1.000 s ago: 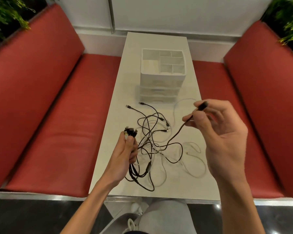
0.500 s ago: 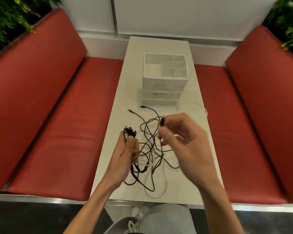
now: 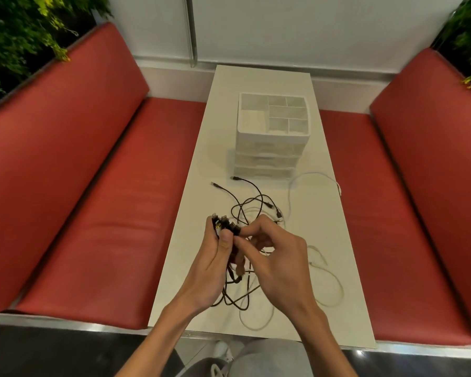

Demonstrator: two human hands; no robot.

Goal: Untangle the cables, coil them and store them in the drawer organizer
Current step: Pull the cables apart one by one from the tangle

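A tangle of black cables [image 3: 252,202] and white cables [image 3: 329,284] lies on the near half of the white table [image 3: 199,186]. My left hand [image 3: 215,265] grips a bundle of black cable plugs [image 3: 223,223] that stick up above its thumb. My right hand [image 3: 275,257] is right beside it, pinching a black plug against that bundle. Black loops hang down below both hands. The white drawer organizer [image 3: 272,156] stands farther back on the table, its divided top tray showing nothing inside and its drawers closed.
Red padded benches [image 3: 98,213] run along both sides of the narrow table. A loose white cable [image 3: 313,176] curves near the organizer's right front corner. Green plants [image 3: 17,36] sit behind the bench backs. My knee in grey cloth [image 3: 267,360] shows below the table edge.
My right hand has carried a black plug from the raised right side over to my left hand, joining it to the held bundle. The cables on the table shifted with it.
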